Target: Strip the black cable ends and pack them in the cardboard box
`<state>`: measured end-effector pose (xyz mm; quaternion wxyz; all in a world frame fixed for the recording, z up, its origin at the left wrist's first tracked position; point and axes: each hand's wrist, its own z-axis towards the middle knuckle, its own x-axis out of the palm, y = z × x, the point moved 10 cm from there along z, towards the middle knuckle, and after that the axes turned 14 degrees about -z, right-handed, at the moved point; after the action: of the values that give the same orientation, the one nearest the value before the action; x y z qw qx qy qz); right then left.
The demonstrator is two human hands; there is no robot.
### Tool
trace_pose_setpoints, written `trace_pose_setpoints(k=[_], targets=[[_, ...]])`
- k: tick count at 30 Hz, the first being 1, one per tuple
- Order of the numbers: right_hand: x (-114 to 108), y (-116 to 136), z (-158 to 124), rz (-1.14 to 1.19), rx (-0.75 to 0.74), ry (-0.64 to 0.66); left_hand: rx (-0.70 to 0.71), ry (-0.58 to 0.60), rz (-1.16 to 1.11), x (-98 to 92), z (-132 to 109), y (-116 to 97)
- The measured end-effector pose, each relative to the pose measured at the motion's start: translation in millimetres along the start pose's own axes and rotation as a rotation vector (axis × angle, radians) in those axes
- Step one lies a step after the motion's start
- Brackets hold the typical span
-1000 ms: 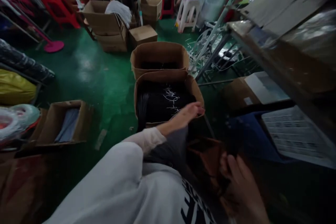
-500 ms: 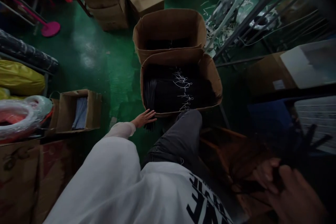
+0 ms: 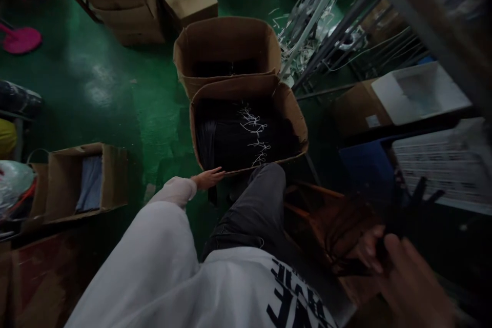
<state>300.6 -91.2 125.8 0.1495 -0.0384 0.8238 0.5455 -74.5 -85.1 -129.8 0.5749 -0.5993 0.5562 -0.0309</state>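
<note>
Bundles (image 3: 230, 136) of black material, tied along a line with white strings (image 3: 257, 138), are packed in the front cardboard box (image 3: 292, 107) at the centre of the frame. A rear cardboard box (image 3: 230, 36), with more dark material inside, is set directly behind it. At the front box's near left corner, the left hand (image 3: 209, 178) is laid by the rim, its fingers stretched nearly straight and close together, unclosed; a dark end is seen hanging just below. The right hand (image 3: 411, 271) is blurred at the lower right, its fingers bent; how tightly they are closed, or whether anything is held, cannot be told. An orange-brown frame (image 3: 323, 188) is placed near it, below a blue crate (image 3: 365, 166). A grey-trousered knee (image 3: 269, 179) is positioned at the near rim. At the left, blue-grey cloth (image 3: 90, 184) is contained in a small carton (image 3: 114, 174).
</note>
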Motion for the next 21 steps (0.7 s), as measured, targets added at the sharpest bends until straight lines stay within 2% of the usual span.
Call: trace_pose_setpoints(k=[3,5,6,10,12,14,16,18,19,21], targets=[[-0.9,-1.1,1.8,0.014,0.001,-0.002,0.041,-0.019,0.046,-28.9,-4.3,-13.5],[-6.6,-1.4,2.5,0.030,-0.009,-0.032,0.049,-0.080,0.076,-62.3,-4.9,-23.2],[-9.2,-1.6,2.5,0.042,-0.013,-0.043,0.050,-0.143,0.066,-85.0,-5.1,-28.8],[-19.1,2.7,-1.4,0.114,-0.068,-0.074,0.065,-0.627,-0.200,-206.6,-21.4,-61.7],[-25.8,6.7,-5.9,0.134,-0.102,-0.099,0.113,-0.835,-0.333,-259.9,-36.7,-94.6],[-32.8,10.4,-11.5,0.133,-0.126,-0.114,0.236,-0.993,-0.598,-301.3,-53.7,-138.2],[-39.4,14.4,-16.9,0.123,-0.150,-0.117,0.382,-0.948,-0.829,-321.6,-56.5,-194.6],[-45.3,20.3,-21.6,0.114,-0.188,-0.117,0.470,-0.821,-1.032,-322.7,-47.8,-248.2],[-47.3,24.2,-23.5,0.106,-0.211,-0.116,0.478,-0.735,-1.129,-314.6,-37.7,-270.6],[-48.8,34.0,-26.9,0.083,-0.268,-0.119,0.428,-0.528,-1.320,-280.0,-5.7,-304.9]])
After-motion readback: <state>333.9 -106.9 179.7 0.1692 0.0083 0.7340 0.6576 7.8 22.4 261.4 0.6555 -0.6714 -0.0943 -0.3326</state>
